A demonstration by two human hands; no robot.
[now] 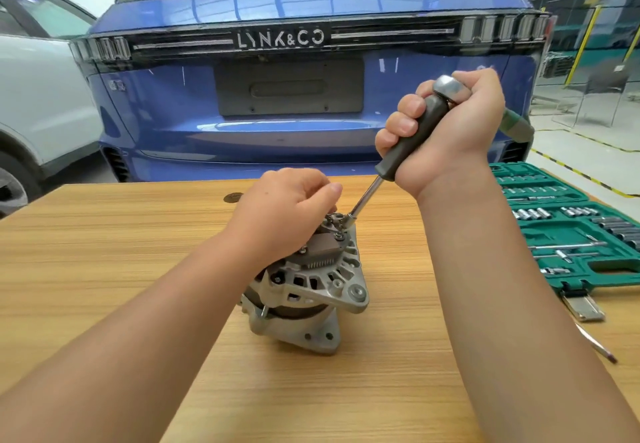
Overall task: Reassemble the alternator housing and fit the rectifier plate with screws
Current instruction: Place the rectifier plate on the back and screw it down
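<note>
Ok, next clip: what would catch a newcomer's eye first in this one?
First the right hand, raised above the wooden table, gripping a dark-handled screwdriver angled down onto the top of the silver alternator at centre. The left hand rests on the alternator's top beside the tip. Behind looms a blue car's tail, and an open green socket set sits on the table at right.

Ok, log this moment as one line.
right hand grips screwdriver | tip at alternator top | left hand steadies it
</note>
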